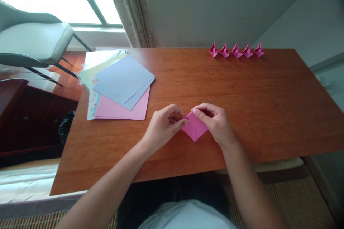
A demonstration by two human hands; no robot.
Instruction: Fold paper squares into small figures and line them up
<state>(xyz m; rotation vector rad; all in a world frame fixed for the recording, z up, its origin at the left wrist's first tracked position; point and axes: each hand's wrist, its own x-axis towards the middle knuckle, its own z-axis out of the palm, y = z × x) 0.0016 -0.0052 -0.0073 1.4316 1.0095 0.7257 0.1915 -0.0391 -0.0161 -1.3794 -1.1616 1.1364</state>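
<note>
A small pink sheet of origami paper (195, 128), folded into a diamond with a crease down its middle, is held between my two hands above the near part of the table. My left hand (167, 125) pinches its left side between thumb and fingers. At the upper right edge, my right hand (213, 120) grips the paper with the thumb on top and the fingers behind. Part of the top of the paper is hidden by the fingertips.
Several folded pink origami figures (237, 52) stand in a row along the table's far edge. Left on the wooden table (268, 107) lie blue-grey sheets (125, 78) over pink sheets (120, 109) and plastic packets (92, 68). A chair (34, 39) stands beyond, by the window.
</note>
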